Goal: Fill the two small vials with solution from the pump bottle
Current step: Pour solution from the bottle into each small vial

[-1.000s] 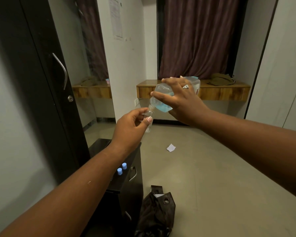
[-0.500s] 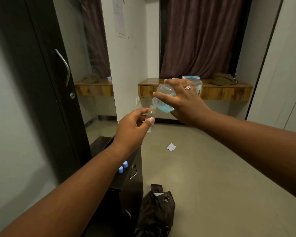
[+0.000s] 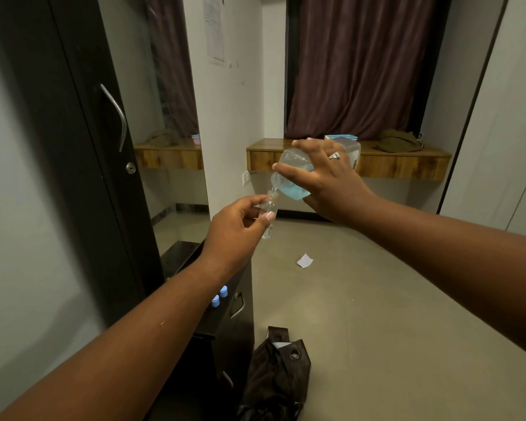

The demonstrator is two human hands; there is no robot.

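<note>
- My left hand (image 3: pixel 237 226) pinched a vial (image 3: pixel 269 214); my right hand (image 3: pixel 325 180) gripped the tipped pump bottle (image 3: pixel 295 174), pouring.
- Next, I judged, keep mouths aligned and stop before overflow.

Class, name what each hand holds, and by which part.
The left hand pinches the vial by its body. The right hand grips the tilted bottle around its body.

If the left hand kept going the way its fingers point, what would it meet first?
Probably the tilted bottle gripped by the right hand: the left hand, pinching the vial, points up and right toward its neck. Depth is unclear.
</note>
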